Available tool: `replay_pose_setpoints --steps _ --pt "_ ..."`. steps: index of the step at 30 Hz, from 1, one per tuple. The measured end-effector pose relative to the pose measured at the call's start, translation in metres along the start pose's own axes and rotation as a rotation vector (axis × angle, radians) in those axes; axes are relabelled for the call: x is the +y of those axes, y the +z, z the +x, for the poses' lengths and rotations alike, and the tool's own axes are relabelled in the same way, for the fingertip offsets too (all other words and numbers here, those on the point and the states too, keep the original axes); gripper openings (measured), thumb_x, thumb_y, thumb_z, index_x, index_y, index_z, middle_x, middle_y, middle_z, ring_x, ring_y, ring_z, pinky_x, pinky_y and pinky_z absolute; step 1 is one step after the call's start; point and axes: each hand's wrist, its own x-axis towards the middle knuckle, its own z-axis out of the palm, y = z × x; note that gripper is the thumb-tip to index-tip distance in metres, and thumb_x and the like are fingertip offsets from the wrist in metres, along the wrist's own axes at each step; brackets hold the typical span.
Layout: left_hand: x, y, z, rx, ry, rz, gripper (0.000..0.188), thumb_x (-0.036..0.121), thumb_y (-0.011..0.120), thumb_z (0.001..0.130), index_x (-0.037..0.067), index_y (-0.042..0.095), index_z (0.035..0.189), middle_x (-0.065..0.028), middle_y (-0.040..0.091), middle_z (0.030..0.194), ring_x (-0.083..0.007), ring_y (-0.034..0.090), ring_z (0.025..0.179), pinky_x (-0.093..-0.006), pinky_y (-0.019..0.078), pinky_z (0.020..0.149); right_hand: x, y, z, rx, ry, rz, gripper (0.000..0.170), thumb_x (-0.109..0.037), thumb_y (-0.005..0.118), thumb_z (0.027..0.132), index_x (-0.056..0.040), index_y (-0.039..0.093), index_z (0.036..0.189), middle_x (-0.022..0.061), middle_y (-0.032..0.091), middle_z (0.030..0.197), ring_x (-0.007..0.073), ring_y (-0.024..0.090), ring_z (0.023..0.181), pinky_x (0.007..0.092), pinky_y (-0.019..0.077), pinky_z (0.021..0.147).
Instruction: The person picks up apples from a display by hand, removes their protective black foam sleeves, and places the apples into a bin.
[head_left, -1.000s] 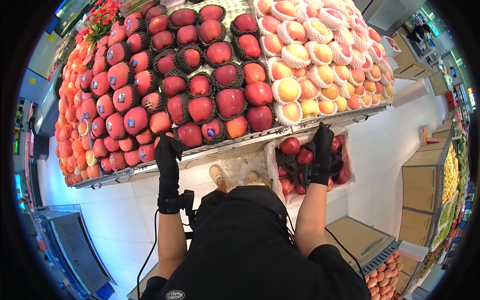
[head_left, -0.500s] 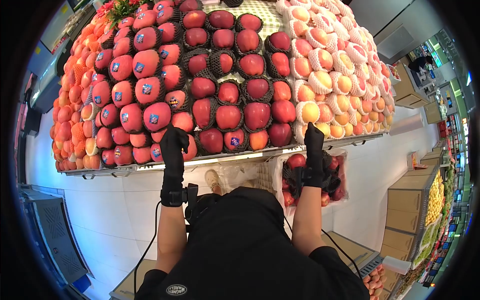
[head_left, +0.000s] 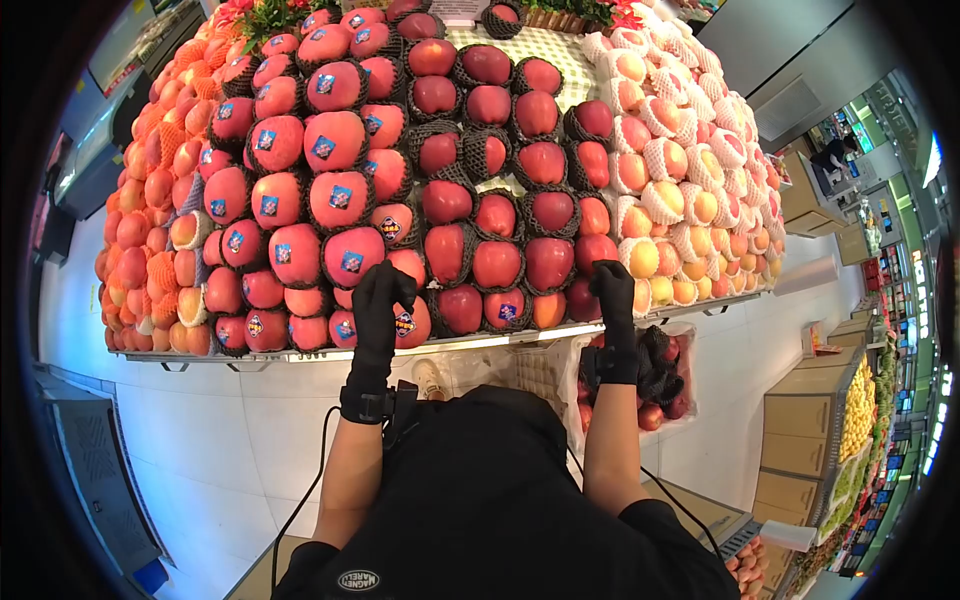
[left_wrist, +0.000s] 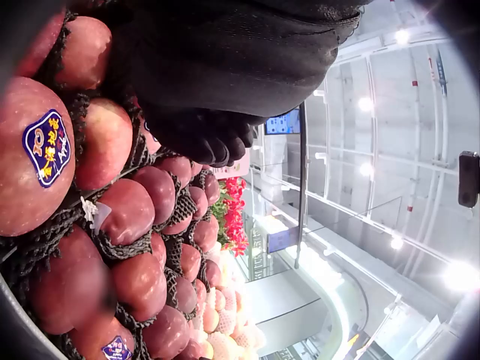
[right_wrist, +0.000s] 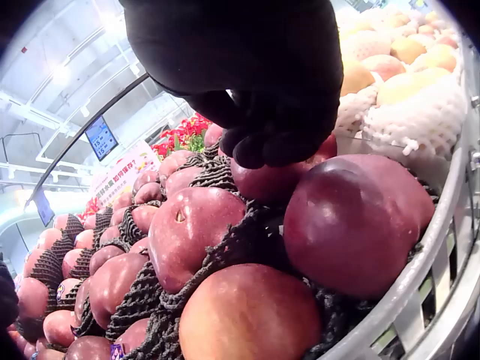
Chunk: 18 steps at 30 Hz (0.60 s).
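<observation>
In the head view my black-gloved left hand is over the front edge of the apple display, beside a labelled red apple. Its fingers are loosely curled with nothing in them. Farther right, my gloved right hand hovers above the front row, near a dark red apple. Loosely bent fingers hang over the apples in the right wrist view, holding nothing. Most red apples around the hands sit in black foam nets.
Pale fruit in white foam nets fills the display's right side. A metal rail edges the front. On the floor below stands a lined crate of apples and black nets. Orange-netted fruit lies far left; a checked cloth shows at the back.
The view has shifted closer to the display. My right hand has moved from over the crate to the front row of apples. My left hand remains by the front edge, its fingers still curled.
</observation>
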Motion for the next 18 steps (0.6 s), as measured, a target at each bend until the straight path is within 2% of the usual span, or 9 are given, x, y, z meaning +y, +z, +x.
replay_pose_setpoints --steps 4,10,14,18 --pt "-0.007 -0.002 0.007 0.012 -0.039 -0.072 0.026 0.022 0.048 0.100 -0.001 0.060 0.092 -0.0059 0.059 0.071 -0.0123 0.053 0.056 -0.0264 0.0428 0.052 -0.010 0.014 -0.011 0.004 -0.020 -0.063 0.018 -0.018 0.056 0.089 -0.0018 0.063 0.089 0.0034 0.059 0.068 0.0094 0.054 0.054 0.0240 0.0435 0.050" --pt "-0.003 0.006 0.012 0.011 -0.128 -0.095 0.030 0.026 0.047 0.101 0.002 0.060 0.086 -0.0029 0.056 0.063 -0.0099 0.051 0.052 -0.0247 0.0399 0.047 -0.029 0.025 -0.020 0.012 0.091 -0.125 0.030 -0.028 0.055 0.093 -0.0038 0.062 0.077 0.0015 0.056 0.063 0.0093 0.051 0.050 0.0245 0.0409 0.047" --pt "-0.010 0.008 0.017 0.004 -0.131 -0.057 0.033 0.028 0.046 0.101 0.005 0.058 0.080 -0.0013 0.055 0.060 -0.0077 0.050 0.052 -0.0237 0.0375 0.046 -0.028 0.026 0.001 -0.111 0.123 -0.184 0.034 -0.033 0.058 0.092 -0.0061 0.061 0.072 -0.0011 0.053 0.060 0.0083 0.048 0.049 0.0252 0.0361 0.045" --pt "-0.017 0.025 0.021 0.102 -0.145 -0.164 0.034 0.029 0.046 0.101 0.004 0.060 0.082 -0.0022 0.058 0.067 -0.0073 0.051 0.056 -0.0234 0.0385 0.049 -0.032 0.043 0.022 -0.104 0.020 -0.244 0.029 -0.028 0.058 0.091 -0.0034 0.067 0.078 -0.0018 0.055 0.061 0.0075 0.048 0.055 0.0250 0.0380 0.052"
